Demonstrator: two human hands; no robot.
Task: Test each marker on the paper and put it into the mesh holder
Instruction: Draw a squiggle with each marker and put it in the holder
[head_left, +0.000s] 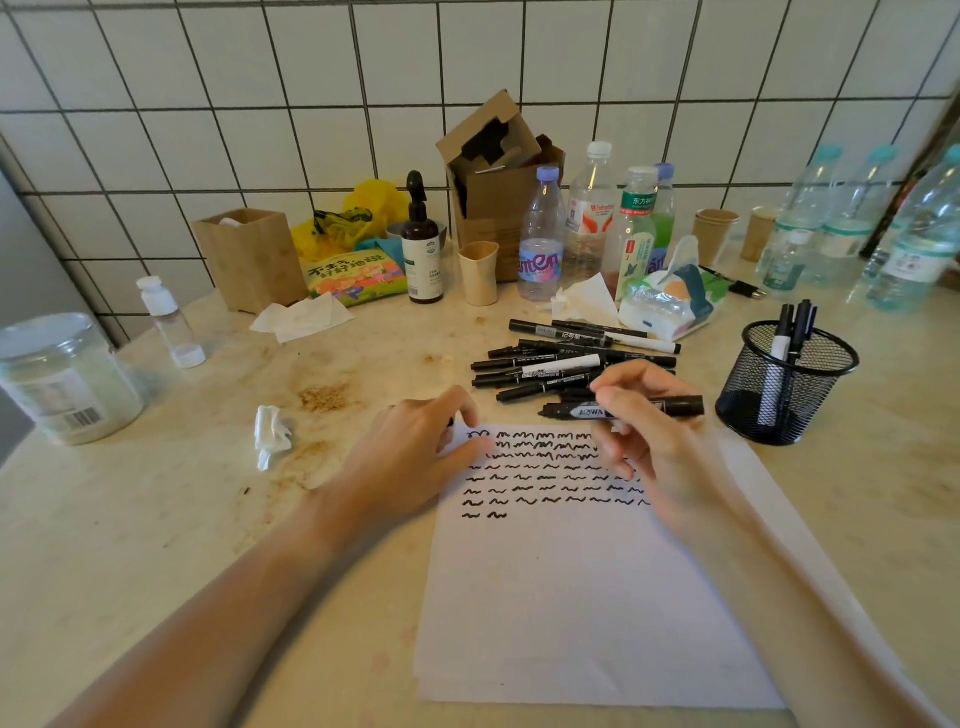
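- The right hand grips a black marker with a blue-and-white label, held level just above the top of the paper, its cap end pointing left.
- The left hand rests on the paper's upper left corner, fingers curled down — something small and dark shows at its fingertips, but I cannot tell whether it pinches it.
- The sheet is white and smooth, its upper part lined with rows of black squiggles.
- Behind the hands lies a loose pile of markers, black and slim, some with white barrels.
- The mesh holder — round, black wire — stands right of the paper with a few markers upright in it.
- Crowding the back of the stained counter: clear plastic bottles, a torn cardboard box, a tissue pack.
- A crumpled tissue lies left of the paper.
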